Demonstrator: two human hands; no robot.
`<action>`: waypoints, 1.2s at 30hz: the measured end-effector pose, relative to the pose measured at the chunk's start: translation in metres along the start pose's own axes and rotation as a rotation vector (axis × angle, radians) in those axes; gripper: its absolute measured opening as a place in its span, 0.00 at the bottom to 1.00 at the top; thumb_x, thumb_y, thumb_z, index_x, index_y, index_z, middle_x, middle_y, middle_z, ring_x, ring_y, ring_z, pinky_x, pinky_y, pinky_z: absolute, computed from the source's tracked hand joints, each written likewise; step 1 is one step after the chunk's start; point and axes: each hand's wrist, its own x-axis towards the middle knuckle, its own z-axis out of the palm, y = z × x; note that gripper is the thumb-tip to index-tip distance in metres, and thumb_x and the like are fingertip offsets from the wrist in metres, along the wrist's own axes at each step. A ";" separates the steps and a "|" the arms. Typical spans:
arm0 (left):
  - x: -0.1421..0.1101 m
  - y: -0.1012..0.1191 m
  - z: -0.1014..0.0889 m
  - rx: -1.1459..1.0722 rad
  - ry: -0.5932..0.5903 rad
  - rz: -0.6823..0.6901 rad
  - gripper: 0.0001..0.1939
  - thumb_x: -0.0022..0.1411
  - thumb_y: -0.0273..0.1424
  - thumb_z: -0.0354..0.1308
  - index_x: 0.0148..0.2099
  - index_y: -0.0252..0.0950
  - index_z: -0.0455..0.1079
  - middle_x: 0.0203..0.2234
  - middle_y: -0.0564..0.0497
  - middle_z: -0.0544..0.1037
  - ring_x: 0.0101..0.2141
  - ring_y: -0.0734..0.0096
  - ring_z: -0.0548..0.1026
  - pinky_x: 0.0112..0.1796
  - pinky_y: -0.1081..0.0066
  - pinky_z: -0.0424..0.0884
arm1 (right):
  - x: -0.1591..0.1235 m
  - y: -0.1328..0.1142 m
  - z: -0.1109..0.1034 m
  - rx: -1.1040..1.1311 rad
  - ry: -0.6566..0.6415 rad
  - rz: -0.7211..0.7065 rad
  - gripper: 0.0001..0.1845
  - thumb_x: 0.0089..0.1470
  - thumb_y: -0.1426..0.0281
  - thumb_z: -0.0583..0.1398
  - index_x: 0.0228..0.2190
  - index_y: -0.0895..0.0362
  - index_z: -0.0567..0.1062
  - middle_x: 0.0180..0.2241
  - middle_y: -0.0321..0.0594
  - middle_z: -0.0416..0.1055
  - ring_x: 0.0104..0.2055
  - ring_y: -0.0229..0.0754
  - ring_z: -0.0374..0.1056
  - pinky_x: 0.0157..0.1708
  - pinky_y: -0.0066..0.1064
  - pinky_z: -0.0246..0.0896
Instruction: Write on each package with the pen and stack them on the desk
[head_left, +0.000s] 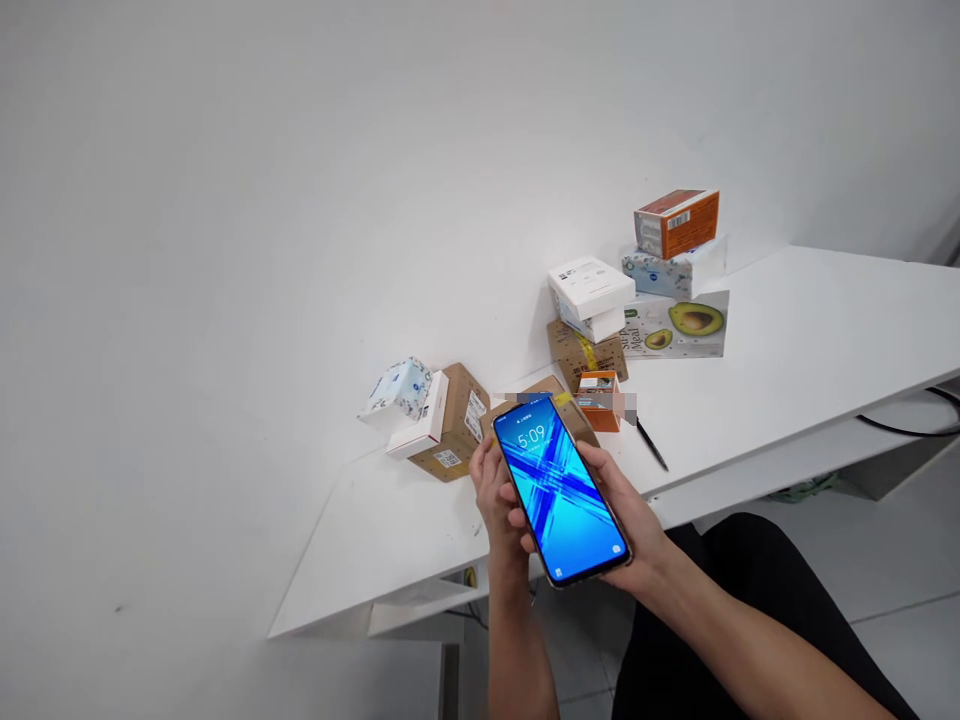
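A smartphone (562, 490) with a lit blue screen reading 5:09 is held tilted above the table's front edge. My right hand (630, 510) is closed round it, thumb along the right edge and fingertips curling over the left edge. Against the phone's upper left side is my left hand (495, 500), fingers bent and closed, partly hidden behind the phone. Just beyond the phone lies a brown cardboard box (544, 388), mostly covered by it. An orange box (598, 402) stands to its right, with a black pen (651, 443) beside that.
On the white table (810, 340), a larger brown carton (454, 430) leans with a tissue pack (401, 390) and a flat white box (420, 428). Further right, a white box (591, 287), an avocado-print box (679, 325) and an upper orange box (679, 222) are stacked along the wall.
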 end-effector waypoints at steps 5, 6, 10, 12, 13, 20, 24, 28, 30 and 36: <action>0.004 0.010 -0.004 -0.006 -0.030 -0.012 0.15 0.66 0.33 0.45 0.48 0.37 0.70 0.46 0.45 0.75 0.55 0.59 0.64 0.54 0.53 0.61 | -0.009 -0.007 -0.004 -0.056 0.020 -0.054 0.28 0.58 0.54 0.49 0.49 0.61 0.71 0.39 0.50 0.77 0.38 0.48 0.74 0.41 0.45 0.67; 0.005 0.011 -0.005 -0.012 -0.034 -0.018 0.14 0.66 0.34 0.46 0.47 0.37 0.70 0.46 0.45 0.75 0.55 0.58 0.64 0.54 0.52 0.61 | -0.013 -0.009 -0.005 -0.080 0.035 -0.067 0.28 0.58 0.54 0.49 0.48 0.61 0.71 0.39 0.50 0.77 0.38 0.48 0.74 0.41 0.44 0.67; 0.005 0.012 -0.007 -0.017 -0.013 -0.018 0.12 0.60 0.32 0.55 0.46 0.37 0.70 0.46 0.45 0.75 0.53 0.59 0.66 0.54 0.52 0.61 | -0.036 -0.030 -0.015 -0.247 0.182 -0.214 0.27 0.57 0.54 0.49 0.48 0.59 0.71 0.42 0.50 0.76 0.39 0.48 0.74 0.40 0.42 0.68; 0.003 0.009 -0.009 -0.010 0.010 -0.014 0.12 0.59 0.30 0.57 0.47 0.37 0.70 0.46 0.45 0.75 0.54 0.59 0.66 0.54 0.51 0.61 | -0.048 -0.047 -0.028 -0.395 0.335 -0.368 0.28 0.56 0.53 0.48 0.48 0.58 0.70 0.44 0.49 0.74 0.40 0.48 0.73 0.40 0.40 0.68; 0.000 0.006 -0.010 -0.008 0.029 -0.015 0.13 0.59 0.30 0.57 0.47 0.37 0.70 0.46 0.45 0.75 0.54 0.59 0.66 0.54 0.51 0.61 | -0.054 -0.057 -0.038 -0.494 0.440 -0.458 0.29 0.55 0.52 0.49 0.49 0.57 0.69 0.45 0.49 0.74 0.41 0.48 0.73 0.41 0.40 0.67; -0.037 -0.020 -0.032 -0.027 0.226 -0.064 0.19 0.56 0.24 0.59 0.52 0.38 0.68 0.47 0.43 0.74 0.53 0.57 0.67 0.53 0.50 0.63 | -0.069 -0.126 -0.135 -1.923 1.281 -0.599 0.29 0.56 0.55 0.52 0.54 0.59 0.66 0.38 0.52 0.71 0.43 0.54 0.67 0.42 0.43 0.61; -0.063 -0.028 -0.044 -0.023 0.240 -0.103 0.25 0.54 0.24 0.61 0.55 0.40 0.65 0.50 0.43 0.71 0.55 0.56 0.65 0.53 0.49 0.63 | -0.063 -0.138 -0.173 -2.481 1.522 -0.427 0.26 0.58 0.58 0.50 0.52 0.60 0.68 0.44 0.61 0.67 0.43 0.60 0.65 0.39 0.47 0.58; -0.078 -0.028 -0.051 -0.017 0.222 -0.109 0.28 0.53 0.24 0.63 0.56 0.41 0.64 0.52 0.44 0.70 0.56 0.54 0.64 0.53 0.48 0.64 | -0.059 -0.143 -0.189 -2.617 1.516 -0.441 0.26 0.56 0.58 0.53 0.50 0.61 0.70 0.44 0.63 0.66 0.45 0.62 0.63 0.40 0.48 0.56; -0.081 -0.026 -0.051 -0.004 0.223 -0.089 0.28 0.52 0.23 0.63 0.55 0.41 0.64 0.51 0.44 0.70 0.56 0.53 0.65 0.52 0.47 0.65 | -0.057 -0.144 -0.185 -2.576 1.500 -0.477 0.26 0.55 0.58 0.54 0.49 0.62 0.71 0.46 0.65 0.65 0.49 0.66 0.60 0.41 0.51 0.56; -0.086 -0.014 -0.042 0.121 0.261 0.070 0.29 0.47 0.22 0.66 0.52 0.40 0.66 0.46 0.42 0.73 0.54 0.48 0.66 0.48 0.47 0.67 | -0.045 -0.091 -0.116 -1.967 0.780 -0.610 0.26 0.59 0.56 0.49 0.52 0.55 0.69 0.50 0.52 0.66 0.51 0.55 0.62 0.50 0.49 0.56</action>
